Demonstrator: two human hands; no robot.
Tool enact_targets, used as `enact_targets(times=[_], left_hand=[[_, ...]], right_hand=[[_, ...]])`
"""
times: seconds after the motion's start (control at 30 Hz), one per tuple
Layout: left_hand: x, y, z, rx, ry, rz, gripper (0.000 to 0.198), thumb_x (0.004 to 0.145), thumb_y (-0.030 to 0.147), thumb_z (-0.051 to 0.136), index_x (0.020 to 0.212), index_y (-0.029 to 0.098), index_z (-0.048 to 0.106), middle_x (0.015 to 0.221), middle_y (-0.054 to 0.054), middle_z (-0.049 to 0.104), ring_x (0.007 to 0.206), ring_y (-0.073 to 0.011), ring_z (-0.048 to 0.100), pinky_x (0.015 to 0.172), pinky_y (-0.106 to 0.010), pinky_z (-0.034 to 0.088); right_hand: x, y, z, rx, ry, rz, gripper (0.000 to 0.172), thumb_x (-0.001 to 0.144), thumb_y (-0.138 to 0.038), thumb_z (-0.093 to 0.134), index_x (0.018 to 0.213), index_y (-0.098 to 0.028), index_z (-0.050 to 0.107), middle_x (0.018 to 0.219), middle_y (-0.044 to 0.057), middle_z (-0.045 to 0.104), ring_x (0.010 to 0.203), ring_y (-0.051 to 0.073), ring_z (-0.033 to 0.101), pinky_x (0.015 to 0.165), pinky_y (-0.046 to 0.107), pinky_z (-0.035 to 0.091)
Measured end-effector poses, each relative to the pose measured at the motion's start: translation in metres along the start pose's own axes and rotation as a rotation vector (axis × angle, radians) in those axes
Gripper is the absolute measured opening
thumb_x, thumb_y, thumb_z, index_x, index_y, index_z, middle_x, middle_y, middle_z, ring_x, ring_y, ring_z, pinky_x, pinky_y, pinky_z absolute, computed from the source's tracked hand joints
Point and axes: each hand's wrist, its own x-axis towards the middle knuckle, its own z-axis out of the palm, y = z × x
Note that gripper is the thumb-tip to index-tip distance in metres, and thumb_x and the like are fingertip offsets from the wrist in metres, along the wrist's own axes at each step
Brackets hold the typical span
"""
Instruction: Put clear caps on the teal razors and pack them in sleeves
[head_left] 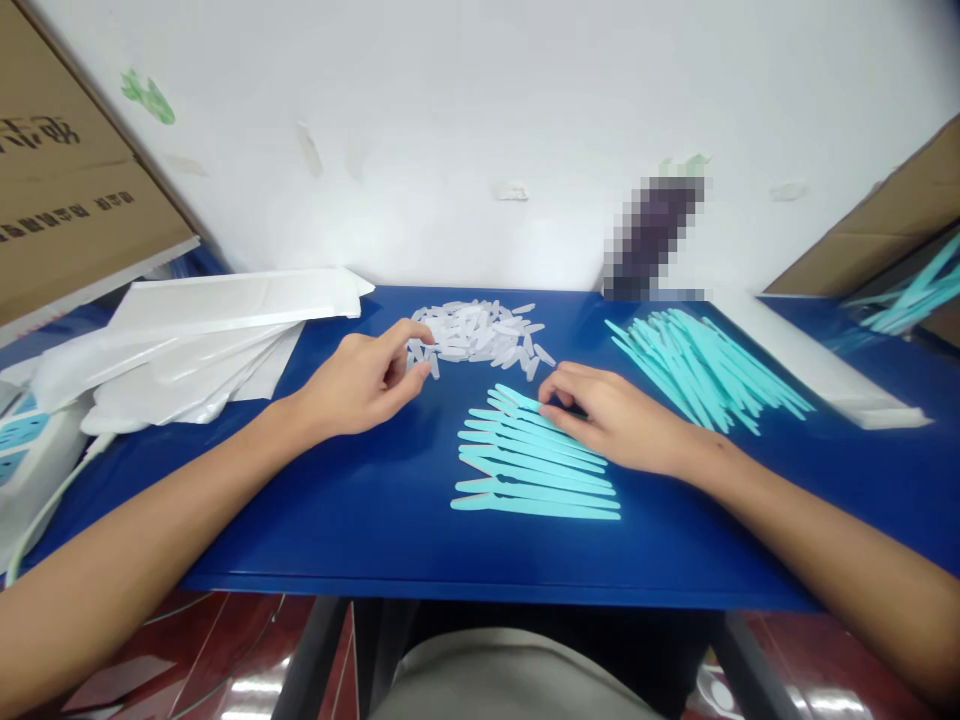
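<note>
My left hand (367, 378) is at the left edge of a heap of small translucent white blade caps (472, 332). Its thumb and index fingertip are apart, and I see nothing held between them. My right hand (611, 412) is closed in a pinch on the handle of a teal eyebrow razor (510, 396) at the far end of a row. Several more teal razors (536, 487) lie side by side nearer to me, their blade ends pointing left. The fingers of my right hand partly cover the far razors.
A loose pile of teal razors (697, 365) lies to the right, beside a long white strip (825, 370). White plastic bags (202, 340) and a power strip (37, 450) are on the left. Cardboard boxes (75, 170) stand at both sides of the blue table (337, 530), against a white wall.
</note>
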Motion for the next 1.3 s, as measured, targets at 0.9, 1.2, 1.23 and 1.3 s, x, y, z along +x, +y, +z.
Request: enact_targets(times=[0.9,1.2,1.23,1.3], left_hand=[[0.0,-0.002,0.025,0.178,-0.178,0.306,0.03,0.108,0.028,0.044,0.124,0.02,0.068,0.131,-0.011,0.067,0.128,-0.0291,0.055,0.105,-0.044,0.042],[0.002,-0.001,0.025,0.238,-0.152,0.237,0.028,0.109,0.032,0.044,0.105,0.016,0.067,0.107,-0.01,0.067,0.103,-0.0252,0.057,0.088,-0.039,0.038],[0.003,0.0,0.027,0.262,-0.14,0.237,0.028,0.109,0.03,0.044,0.103,0.015,0.067,0.103,-0.009,0.067,0.098,-0.0246,0.057,0.084,-0.038,0.037],[0.005,0.002,0.029,0.288,-0.125,0.237,0.027,0.108,0.028,0.045,0.099,0.015,0.066,0.097,-0.009,0.067,0.091,-0.0236,0.055,0.079,-0.037,0.035]], right_hand=[[0.0,-0.005,0.001,0.048,0.092,0.029,0.019,0.108,-0.032,0.035,0.097,-0.022,0.047,0.089,0.004,0.062,0.07,0.018,0.056,0.064,0.031,0.04],[0.001,-0.003,0.003,0.022,0.071,0.029,0.02,0.109,-0.032,0.034,0.1,-0.021,0.048,0.082,0.002,0.062,0.064,0.016,0.056,0.061,0.03,0.039],[0.002,-0.004,0.005,-0.016,0.078,0.026,0.02,0.109,-0.032,0.034,0.102,-0.021,0.05,0.085,0.004,0.064,0.067,0.017,0.057,0.062,0.031,0.04],[0.005,-0.005,0.008,-0.103,0.111,0.002,0.02,0.108,-0.028,0.037,0.104,-0.019,0.053,0.091,0.006,0.066,0.075,0.019,0.06,0.064,0.031,0.041]])
